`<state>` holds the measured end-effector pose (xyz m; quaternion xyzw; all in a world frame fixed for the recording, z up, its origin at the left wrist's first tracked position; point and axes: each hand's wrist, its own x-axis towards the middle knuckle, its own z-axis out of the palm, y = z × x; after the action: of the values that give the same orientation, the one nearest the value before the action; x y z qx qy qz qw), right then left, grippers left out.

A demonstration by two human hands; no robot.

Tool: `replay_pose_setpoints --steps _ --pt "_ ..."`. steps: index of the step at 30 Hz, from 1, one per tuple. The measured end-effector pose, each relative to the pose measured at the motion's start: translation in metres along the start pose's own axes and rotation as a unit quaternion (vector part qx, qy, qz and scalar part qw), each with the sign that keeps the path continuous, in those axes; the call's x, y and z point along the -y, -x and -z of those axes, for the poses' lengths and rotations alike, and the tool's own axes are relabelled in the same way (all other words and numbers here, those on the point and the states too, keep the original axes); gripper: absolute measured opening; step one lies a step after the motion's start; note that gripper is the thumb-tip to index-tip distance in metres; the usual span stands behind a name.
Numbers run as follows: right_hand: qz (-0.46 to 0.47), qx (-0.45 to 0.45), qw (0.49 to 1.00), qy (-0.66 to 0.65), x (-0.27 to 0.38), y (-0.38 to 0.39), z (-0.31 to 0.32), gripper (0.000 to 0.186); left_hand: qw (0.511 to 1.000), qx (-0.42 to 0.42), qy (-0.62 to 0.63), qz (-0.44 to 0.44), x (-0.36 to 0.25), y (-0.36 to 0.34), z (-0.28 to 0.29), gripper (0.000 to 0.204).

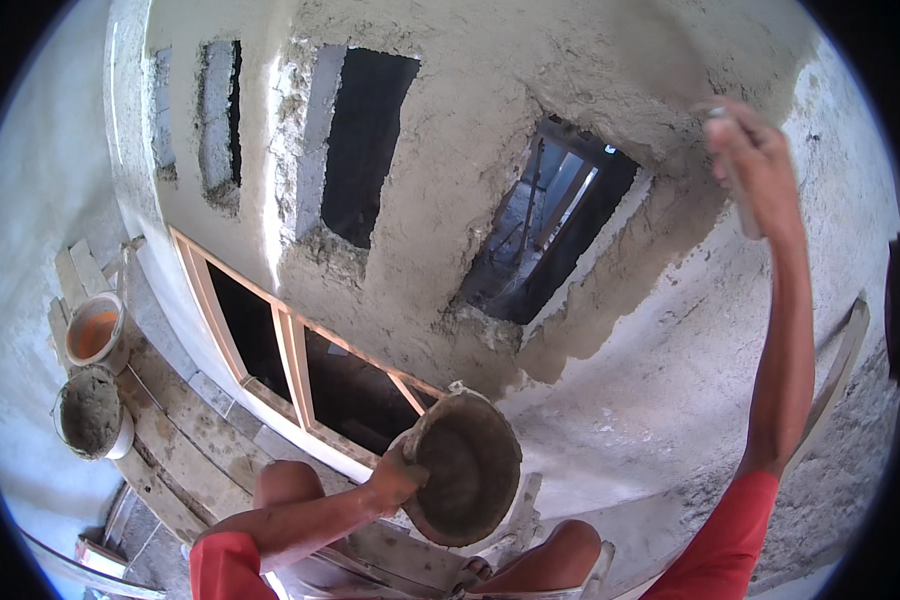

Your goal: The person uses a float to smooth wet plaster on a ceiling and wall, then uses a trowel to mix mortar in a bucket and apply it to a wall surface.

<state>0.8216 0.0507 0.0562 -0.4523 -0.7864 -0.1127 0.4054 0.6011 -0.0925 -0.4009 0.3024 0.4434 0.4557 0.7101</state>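
My left hand (398, 484) is closed on the rim of a mortar-smeared bucket (467, 470), tilted so that its coated grey inside faces me. High on the right, my right hand (760, 165) grips a trowel (660, 50) by its handle. The trowel's blade is smeared by motion, close to the wall or touching it; I cannot tell which. Wet grey mortar (445, 190) covers the wall around several rectangular openings. Below the right-hand opening (555, 220), the damp coat ends in a ragged edge against paler wall.
Wooden planks (185, 440) run beneath me as a platform. On them at the left stand a bucket full of mortar (92, 412) and a bucket with an orange inside (95, 330). A wooden window frame (292, 365) is set below the openings. A board (835, 385) leans at the right.
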Motion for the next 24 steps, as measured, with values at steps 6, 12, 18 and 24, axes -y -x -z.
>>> replay_pose_setpoints --steps 6,12,18,24 --pt "-0.027 0.027 0.997 0.064 0.014 0.04 0.006 0.042 1.0 0.001 0.017 -0.013 0.004 -0.002 0.011 0.063" --pt "0.061 0.16 0.985 0.029 0.007 0.075 -0.057 0.039 1.0 -0.019 0.003 -0.011 -0.019 0.011 -0.006 0.062" --pt "0.042 0.139 0.989 0.018 0.017 0.038 -0.092 0.037 1.0 -0.012 -0.009 -0.011 0.006 -0.005 0.003 0.062" --pt "-0.083 0.108 0.99 0.021 0.029 0.024 -0.048 0.044 1.0 -0.003 -0.01 0.024 0.01 -0.009 0.002 0.064"
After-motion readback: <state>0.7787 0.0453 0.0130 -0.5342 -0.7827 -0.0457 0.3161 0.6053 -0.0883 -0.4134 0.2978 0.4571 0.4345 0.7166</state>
